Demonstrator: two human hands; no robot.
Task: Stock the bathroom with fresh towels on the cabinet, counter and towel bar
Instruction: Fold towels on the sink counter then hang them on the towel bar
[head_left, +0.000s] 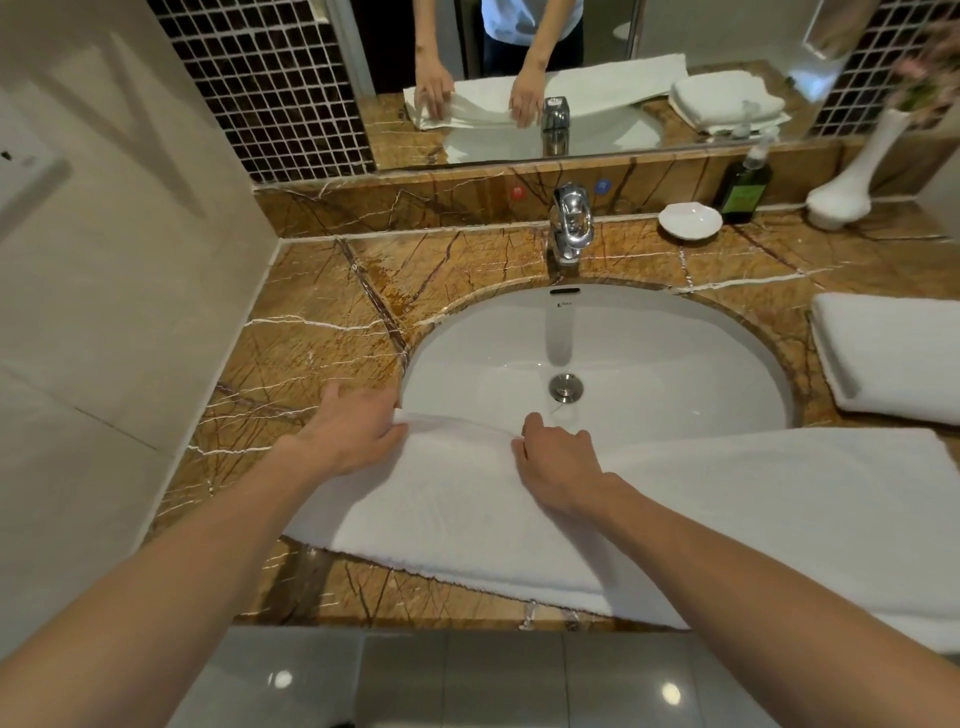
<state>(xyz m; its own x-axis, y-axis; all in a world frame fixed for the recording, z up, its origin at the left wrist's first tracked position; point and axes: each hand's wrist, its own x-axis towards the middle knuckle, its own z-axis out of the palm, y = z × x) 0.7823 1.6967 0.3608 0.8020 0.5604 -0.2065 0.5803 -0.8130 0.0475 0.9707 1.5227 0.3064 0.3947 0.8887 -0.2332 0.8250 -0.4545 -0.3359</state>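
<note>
A long white towel (701, 519) lies along the front of the brown marble counter (311, 332), partly over the near rim of the white sink (675, 353). My left hand (353, 431) pinches the towel's far left corner at the sink's edge. My right hand (556, 462) grips the towel's far edge near the middle, fingers curled over the fold. A second white towel (893, 353), folded, rests on the counter to the right of the sink.
A chrome tap (570, 223) stands behind the sink. At the back right are a white soap dish (690, 221), a dark pump bottle (743, 187) and a white vase (847, 182). A mirror (597, 78) runs above; a tiled wall (104, 312) closes the left.
</note>
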